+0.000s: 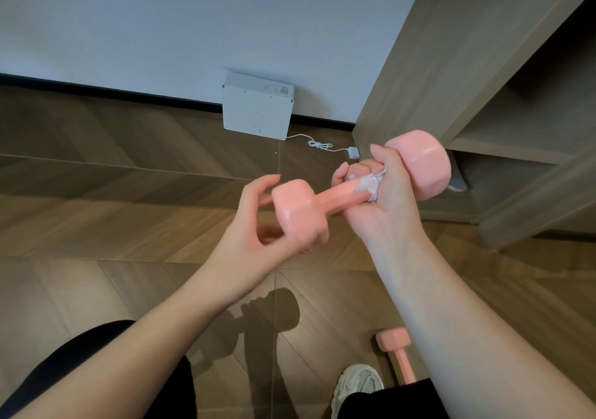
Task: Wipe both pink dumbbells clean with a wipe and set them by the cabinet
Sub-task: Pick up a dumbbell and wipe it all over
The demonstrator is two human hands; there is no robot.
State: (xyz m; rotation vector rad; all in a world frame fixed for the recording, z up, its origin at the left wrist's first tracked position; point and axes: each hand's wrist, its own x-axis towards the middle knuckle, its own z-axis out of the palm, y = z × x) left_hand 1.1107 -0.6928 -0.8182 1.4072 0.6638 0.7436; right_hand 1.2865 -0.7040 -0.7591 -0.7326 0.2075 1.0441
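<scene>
pink dumbbell (335, 197), first of two: held in the air just left of the cabinet (419, 64), its left head cupped by the curled left hand (254, 222), its handle gripped through a white wipe (367, 184) by the fisted right hand (383, 199). wiping judged under way; placing not yet done. second dumbbell (398, 354): laid on the floor, short of the cabinet; whether wiped cannot be told. white box (258, 109) and cable (322, 145): left of the cabinet, at the wall; path judged unobstructed.

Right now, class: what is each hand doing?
Left hand: holds the raised dumbbell by one head.
Right hand: grips the wipe around the dumbbell's handle.
</scene>
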